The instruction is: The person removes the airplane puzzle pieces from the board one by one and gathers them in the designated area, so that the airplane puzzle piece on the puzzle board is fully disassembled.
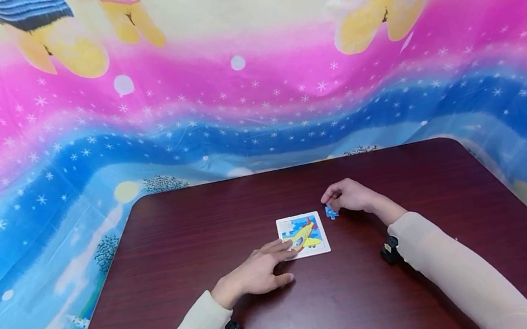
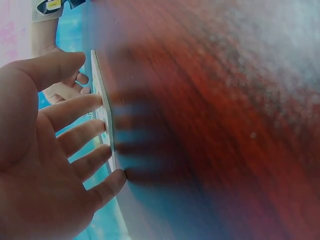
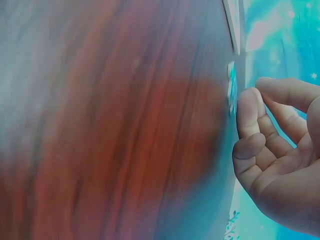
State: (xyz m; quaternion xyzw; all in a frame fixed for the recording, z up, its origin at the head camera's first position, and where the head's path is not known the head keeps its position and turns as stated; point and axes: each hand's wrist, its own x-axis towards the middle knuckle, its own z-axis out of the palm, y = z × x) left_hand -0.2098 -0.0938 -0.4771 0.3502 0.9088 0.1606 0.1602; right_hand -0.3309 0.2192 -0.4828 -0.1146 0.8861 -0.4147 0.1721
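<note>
A small square jigsaw puzzle (image 1: 301, 227) with a yellow airplane on blue lies in a white frame on the table, its upper-left part showing pale. My left hand (image 1: 262, 269) rests spread on the frame's lower-left side, fingers fairly straight and fingertips touching it, as the left wrist view also shows. Right of the frame lies a blue puzzle piece (image 1: 332, 213). My right hand (image 1: 352, 196) is beside this piece, with bent fingers and the thumb near the forefinger. In the right wrist view the puzzle piece (image 3: 231, 92) appears just past the fingertips; whether they pinch anything is unclear.
The dark reddish-brown table (image 1: 291, 324) has rounded far corners. A printed cloth (image 1: 241, 98) with snowflakes and bears hangs behind it and along the sides. Black wrist cameras (image 1: 390, 250) sit under both sleeves, close to the tabletop.
</note>
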